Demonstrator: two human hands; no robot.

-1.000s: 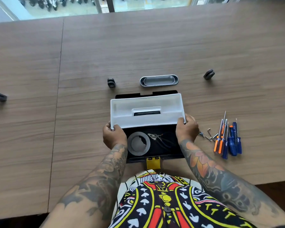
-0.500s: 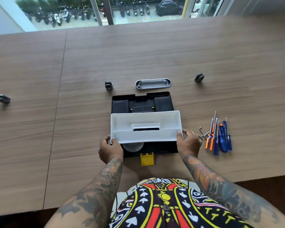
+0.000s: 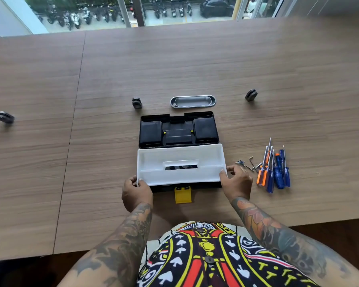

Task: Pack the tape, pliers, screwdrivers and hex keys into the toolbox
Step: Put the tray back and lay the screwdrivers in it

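A black toolbox [image 3: 179,129] lies open on the wooden table, lid folded back and a yellow latch [image 3: 182,195] at its near edge. A white insert tray [image 3: 180,164] covers the toolbox base and hides the tape and pliers underneath. My left hand [image 3: 136,191] grips the tray's near left corner. My right hand [image 3: 235,181] touches its near right corner with the fingers partly spread. Several blue and orange screwdrivers [image 3: 275,170] lie to the right. Small hex keys [image 3: 248,163] lie between them and my right hand.
A metal oval dish [image 3: 192,101] sits beyond the toolbox. Small dark round fittings stand on the table: one at far left [image 3: 4,117], one near the lid [image 3: 136,102], one at right [image 3: 251,94]. The table's near edge runs just before my torso.
The white tray has come toward me and down onto the toolbox base, covering the tape and pliers that showed a second ago. Both hands moved with it; the lid is now uncovered.
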